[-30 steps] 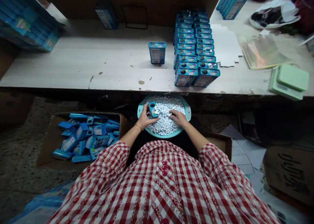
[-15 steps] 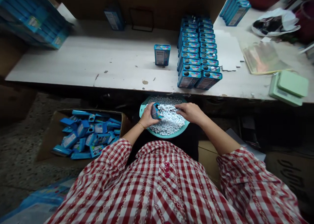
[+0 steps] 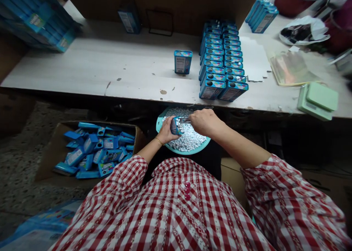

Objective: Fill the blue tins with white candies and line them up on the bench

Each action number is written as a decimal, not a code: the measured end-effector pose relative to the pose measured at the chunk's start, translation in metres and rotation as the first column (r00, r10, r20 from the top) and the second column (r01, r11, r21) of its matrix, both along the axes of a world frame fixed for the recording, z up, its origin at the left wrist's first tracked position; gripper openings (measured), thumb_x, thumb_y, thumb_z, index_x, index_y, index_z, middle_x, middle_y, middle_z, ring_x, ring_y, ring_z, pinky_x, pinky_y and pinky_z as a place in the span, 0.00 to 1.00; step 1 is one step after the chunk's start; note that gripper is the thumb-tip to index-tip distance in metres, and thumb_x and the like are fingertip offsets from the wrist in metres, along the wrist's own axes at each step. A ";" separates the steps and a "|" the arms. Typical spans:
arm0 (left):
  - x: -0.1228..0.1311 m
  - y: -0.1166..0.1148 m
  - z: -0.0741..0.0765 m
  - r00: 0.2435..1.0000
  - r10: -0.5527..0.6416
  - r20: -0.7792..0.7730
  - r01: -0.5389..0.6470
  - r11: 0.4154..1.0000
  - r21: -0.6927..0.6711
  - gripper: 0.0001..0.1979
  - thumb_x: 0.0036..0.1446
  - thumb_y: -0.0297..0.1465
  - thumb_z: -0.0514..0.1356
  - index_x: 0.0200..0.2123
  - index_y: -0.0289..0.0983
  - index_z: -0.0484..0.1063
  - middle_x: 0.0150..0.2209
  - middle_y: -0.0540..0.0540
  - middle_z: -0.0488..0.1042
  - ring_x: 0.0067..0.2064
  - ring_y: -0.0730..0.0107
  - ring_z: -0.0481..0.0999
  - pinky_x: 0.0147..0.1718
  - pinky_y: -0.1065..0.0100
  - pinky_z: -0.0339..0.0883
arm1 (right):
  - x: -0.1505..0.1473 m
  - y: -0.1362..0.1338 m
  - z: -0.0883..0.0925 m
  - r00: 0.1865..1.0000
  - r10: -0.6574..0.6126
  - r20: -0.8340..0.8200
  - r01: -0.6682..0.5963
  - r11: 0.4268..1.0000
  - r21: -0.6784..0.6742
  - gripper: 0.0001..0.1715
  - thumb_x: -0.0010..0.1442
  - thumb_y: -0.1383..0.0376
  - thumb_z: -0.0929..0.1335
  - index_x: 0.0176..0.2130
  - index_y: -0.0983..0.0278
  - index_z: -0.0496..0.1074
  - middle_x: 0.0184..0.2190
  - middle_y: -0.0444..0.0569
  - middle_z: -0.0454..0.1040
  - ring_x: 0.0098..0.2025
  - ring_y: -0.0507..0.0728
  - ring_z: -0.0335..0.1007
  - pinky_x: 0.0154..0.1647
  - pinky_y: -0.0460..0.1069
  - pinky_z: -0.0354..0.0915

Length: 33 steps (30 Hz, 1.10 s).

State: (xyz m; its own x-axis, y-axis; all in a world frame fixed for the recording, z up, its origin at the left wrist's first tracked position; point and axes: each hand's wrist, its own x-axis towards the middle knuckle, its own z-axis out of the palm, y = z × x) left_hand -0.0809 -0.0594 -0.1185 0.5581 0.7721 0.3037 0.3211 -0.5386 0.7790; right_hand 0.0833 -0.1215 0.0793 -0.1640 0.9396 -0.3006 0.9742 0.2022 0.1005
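Observation:
A turquoise basin (image 3: 205, 145) full of small white pieces (image 3: 188, 139) sits below the table edge. Over its left side my left hand (image 3: 165, 131) grips a small blue box (image 3: 174, 127), tilted, with white pieces at its opening. My right hand (image 3: 203, 122) is closed just right of the box. Something like a scoop (image 3: 184, 120) reaches from its fingers to the box opening; its shape is partly lost under white pieces.
On the white table (image 3: 143, 75) stand a single blue box (image 3: 183, 62), two rows of blue boxes (image 3: 213, 89) and a green scale (image 3: 319, 100). A carton (image 3: 140, 139) of loose blue boxes (image 3: 90, 142) lies lower left. Stacked packs (image 3: 35, 19) stand upper left.
My right hand has moved left and slightly up from the white pieces to the box opening, its wrist now turned over. White pieces now show at the box opening. The view has shifted slightly.

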 end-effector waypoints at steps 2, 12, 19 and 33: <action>-0.001 0.000 0.000 0.999 0.013 0.040 -0.009 0.995 -0.094 0.46 0.33 0.36 0.69 0.56 0.36 0.52 0.53 0.38 0.61 0.55 0.53 0.63 0.56 0.51 0.57 | 0.006 -0.003 0.006 1.000 -0.023 -0.010 0.023 1.000 -0.001 0.18 0.59 0.68 0.59 0.42 0.66 0.75 0.38 0.60 0.76 0.41 0.63 0.73 0.40 0.53 0.65; 0.006 -0.008 0.002 0.943 0.019 0.332 0.189 0.789 -0.584 0.49 0.32 0.36 0.70 0.57 0.39 0.49 0.51 0.39 0.63 0.50 0.57 0.68 0.44 0.58 0.70 | 0.057 -0.029 0.006 0.981 -0.165 -0.100 0.172 0.982 0.075 0.21 0.59 0.58 0.62 0.51 0.56 0.71 0.46 0.48 0.75 0.46 0.61 0.70 0.42 0.51 0.64; 0.012 -0.011 0.007 0.936 0.029 0.350 0.191 0.795 -0.576 0.50 0.31 0.33 0.70 0.58 0.41 0.49 0.53 0.39 0.61 0.54 0.54 0.65 0.46 0.58 0.68 | 0.059 -0.038 -0.003 0.972 -0.168 -0.163 0.180 0.981 0.065 0.20 0.60 0.59 0.62 0.51 0.55 0.71 0.46 0.47 0.75 0.45 0.59 0.71 0.41 0.50 0.64; 0.001 -0.006 0.022 0.986 -0.018 0.164 0.034 0.995 -0.098 0.46 0.34 0.37 0.69 0.56 0.38 0.52 0.53 0.39 0.61 0.52 0.56 0.67 0.46 0.60 0.68 | 0.057 -0.033 -0.012 0.940 -0.112 -0.321 0.187 0.959 0.213 0.20 0.61 0.58 0.62 0.51 0.57 0.71 0.46 0.46 0.75 0.44 0.57 0.71 0.42 0.48 0.64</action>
